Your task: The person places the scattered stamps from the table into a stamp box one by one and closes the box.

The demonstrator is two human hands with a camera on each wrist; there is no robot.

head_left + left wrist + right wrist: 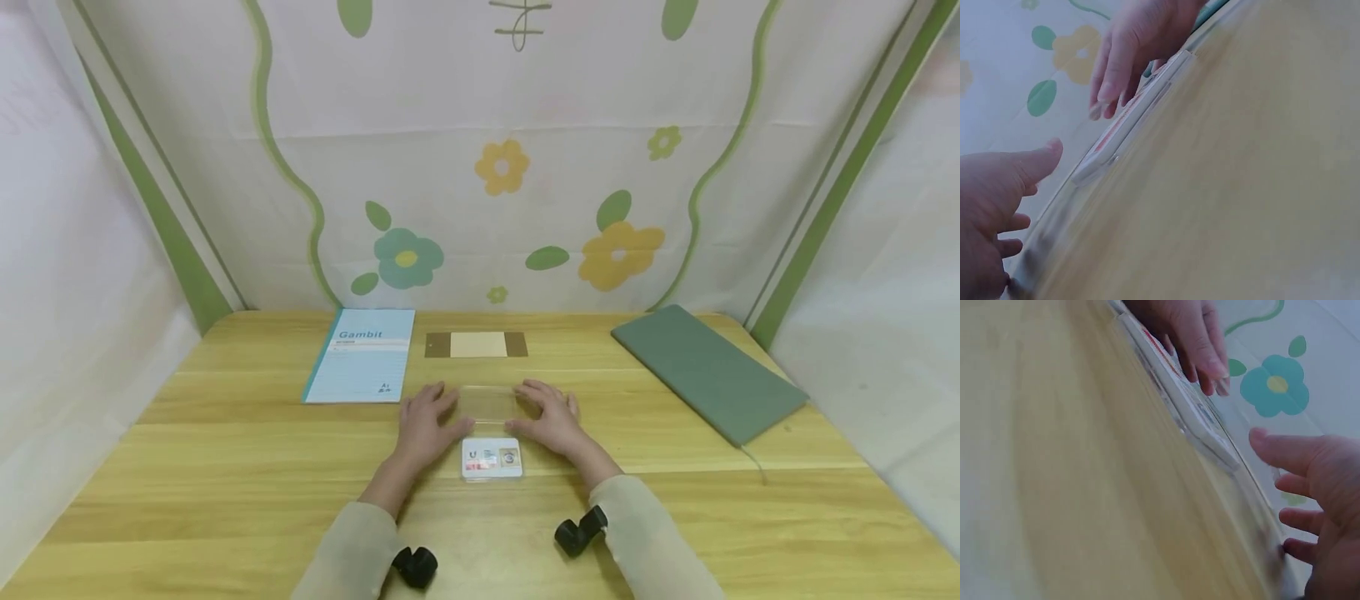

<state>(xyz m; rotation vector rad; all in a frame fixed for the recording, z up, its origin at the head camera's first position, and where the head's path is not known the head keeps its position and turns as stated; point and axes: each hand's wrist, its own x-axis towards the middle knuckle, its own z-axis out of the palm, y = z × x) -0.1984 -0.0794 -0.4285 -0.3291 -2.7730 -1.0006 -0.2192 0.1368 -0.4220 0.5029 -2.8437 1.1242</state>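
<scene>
Both hands are at a clear rectangular plastic lid [489, 405] above the wooden table. My left hand [426, 425] holds its left end between thumb and fingers. At the right end, my right hand [551, 419] grips it the same way. Closer to me lies a clear plastic case [491, 479] with white printed cards [482, 458] in it. The left wrist view shows this case side-on, near my left thumb [1047, 159]. My right thumb [1272, 447] stands beside it in the right wrist view. In both wrist views the transparent lid is barely visible.
A light blue notebook [360, 362] lies at the back left. Behind the hands is a flat brown piece with a cream middle [478, 345]. A dark green notebook [708, 375] lies angled on the right. A flowered cloth [450, 108] hangs along the table's back edge.
</scene>
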